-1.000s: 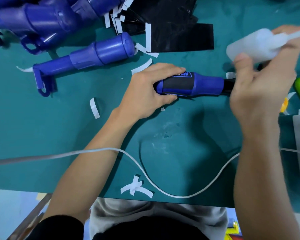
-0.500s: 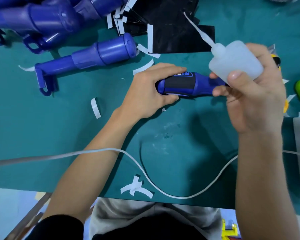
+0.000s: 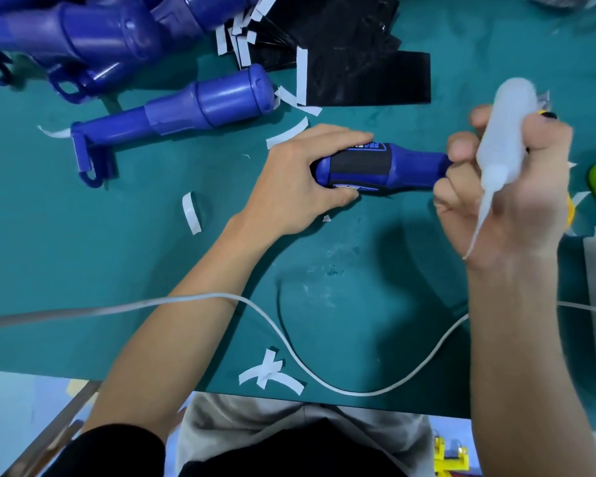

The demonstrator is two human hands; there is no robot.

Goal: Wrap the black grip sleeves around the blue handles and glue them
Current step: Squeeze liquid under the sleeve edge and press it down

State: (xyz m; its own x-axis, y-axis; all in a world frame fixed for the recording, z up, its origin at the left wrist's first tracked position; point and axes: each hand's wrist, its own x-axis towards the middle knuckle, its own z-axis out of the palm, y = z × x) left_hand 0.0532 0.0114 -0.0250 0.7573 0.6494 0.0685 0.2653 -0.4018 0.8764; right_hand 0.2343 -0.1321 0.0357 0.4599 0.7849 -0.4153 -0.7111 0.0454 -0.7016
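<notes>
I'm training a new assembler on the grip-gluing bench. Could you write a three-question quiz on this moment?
1. True or false: the glue bottle is in the left hand.
2. Which way does the bottle's nozzle point? A) away from the person, toward the black sheets B) down toward the person C) into the pile of blue handles
3. Fill in: the handle held in both hands has a ____ sleeve around its thick part.

Key: 1. False, the right hand holds it, while the left grips the handle's thick end. 2. B. 3. black.
</notes>
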